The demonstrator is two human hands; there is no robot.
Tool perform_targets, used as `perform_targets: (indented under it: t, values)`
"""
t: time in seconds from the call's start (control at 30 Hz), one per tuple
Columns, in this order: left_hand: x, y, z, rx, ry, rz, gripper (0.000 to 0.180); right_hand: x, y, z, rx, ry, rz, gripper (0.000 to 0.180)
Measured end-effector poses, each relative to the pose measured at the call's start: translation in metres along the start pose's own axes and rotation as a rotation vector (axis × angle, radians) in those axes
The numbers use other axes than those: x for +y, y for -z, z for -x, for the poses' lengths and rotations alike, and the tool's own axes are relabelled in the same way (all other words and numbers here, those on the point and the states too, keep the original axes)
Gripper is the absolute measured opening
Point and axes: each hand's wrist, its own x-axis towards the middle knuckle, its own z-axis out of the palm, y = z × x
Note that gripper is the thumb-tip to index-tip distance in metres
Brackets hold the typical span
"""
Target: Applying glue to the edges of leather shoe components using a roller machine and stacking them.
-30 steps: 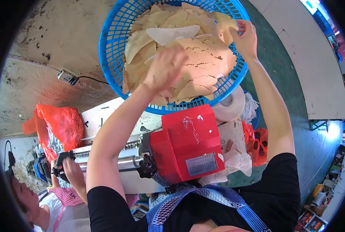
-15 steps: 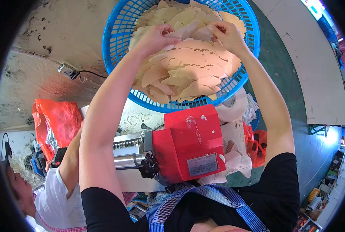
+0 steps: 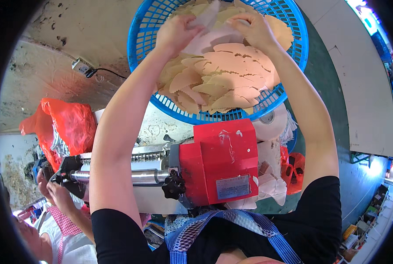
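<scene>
Above a blue plastic basket, both my hands work among a heap of thin, flat, cream pieces with jagged edges. My left hand is closed on a pale thin piece that sticks up from its fingertips. Over the heap to the right, my right hand has its fingers bent together; what they hold, if anything, is unclear. A blurred whitish piece spans the gap between my hands. Closer to me than the basket stands a red machine with metal rollers.
A red plastic bag lies left of the machine. A co-worker's hands are at the rollers' left end. Scraps and a pale roll sit beside the machine. A plug with a black cord lies farther left.
Both hands have moved slightly farther away, and my left hand has raised a thin piece. The basket and machine have shifted a little rightward in view. The co-worker's hands have moved to the rollers.
</scene>
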Motion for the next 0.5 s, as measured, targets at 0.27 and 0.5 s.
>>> perform_targets:
  t: [0.27,0.5]
  values:
    - [-0.024,0.029,0.011,0.181,-0.049,0.059,0.04,-0.012,-0.001,-0.019,0.2,0.381,0.029,0.022]
    - [-0.012,0.05,0.038,0.567,-0.507,-0.328,0.033,-0.039,0.013,0.004,0.619,0.595,0.495,0.025]
